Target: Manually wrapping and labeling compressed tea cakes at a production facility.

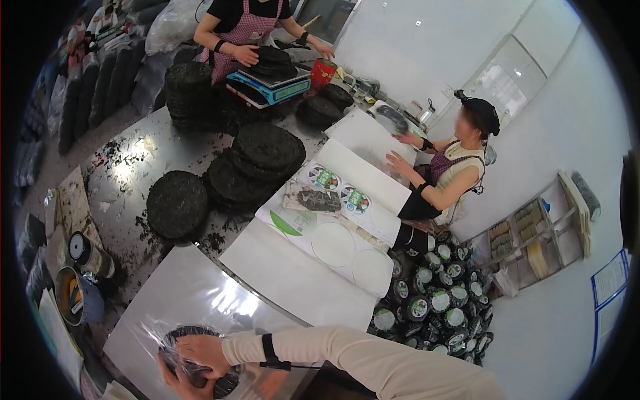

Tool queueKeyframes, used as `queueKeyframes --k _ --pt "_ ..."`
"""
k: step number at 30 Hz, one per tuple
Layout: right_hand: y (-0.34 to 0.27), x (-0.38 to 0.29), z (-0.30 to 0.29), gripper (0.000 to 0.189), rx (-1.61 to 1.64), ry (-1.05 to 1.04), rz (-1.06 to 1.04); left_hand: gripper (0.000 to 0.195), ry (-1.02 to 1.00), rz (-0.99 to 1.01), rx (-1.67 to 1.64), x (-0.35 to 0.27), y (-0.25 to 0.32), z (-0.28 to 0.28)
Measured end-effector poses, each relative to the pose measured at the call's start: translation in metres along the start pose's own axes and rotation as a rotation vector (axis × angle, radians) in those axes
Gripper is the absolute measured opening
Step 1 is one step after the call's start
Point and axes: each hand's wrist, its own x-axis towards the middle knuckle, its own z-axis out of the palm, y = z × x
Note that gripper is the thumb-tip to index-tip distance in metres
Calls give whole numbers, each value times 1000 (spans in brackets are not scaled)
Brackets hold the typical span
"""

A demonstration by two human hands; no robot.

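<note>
At the bottom of the view, a dark round cake [227, 382] that looks like dried seaweed lies on a shiny metal sheet [175, 280]. Clear plastic film [150, 332] covers it, crumpled and bunched over its top. My right hand [205, 352] reaches across from the right, its fingers bent down on the bunched film. From below, my left hand [182, 382] curves around the near side of the same cake, thumb and fingers against the film. The fingertips of both hands are partly hidden by film and by each other.
Stacked dark cakes [267, 147] and a single cake [177, 205] sit on the metal table [125, 195]. Printed label sheets [332, 245] lie to the right. Wrapped, labelled cakes [440, 300] are piled beyond. A bucket [92, 302] stands left. Two co-workers stand across, one by a scale [292, 92].
</note>
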Motion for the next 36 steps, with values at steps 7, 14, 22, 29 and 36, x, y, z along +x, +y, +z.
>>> queueKeyframes --k 7,14,22,29,36 --pt "17 8 3 58 -58 -92 38 74 -63 -387 -378 -9 -13 39" --pt "25 2 16 59 121 -215 14 57 94 -3 -626 -14 -38 46" --pt "-39 -10 62 55 140 253 485 64 7 -201 -521 -15 -8 47" --pt "-79 -33 31 41 -40 58 581 74 -138 -150 -294 -8 -7 40" --pt "-18 -16 24 23 -72 -199 698 72 -95 -183 -458 4 25 34"
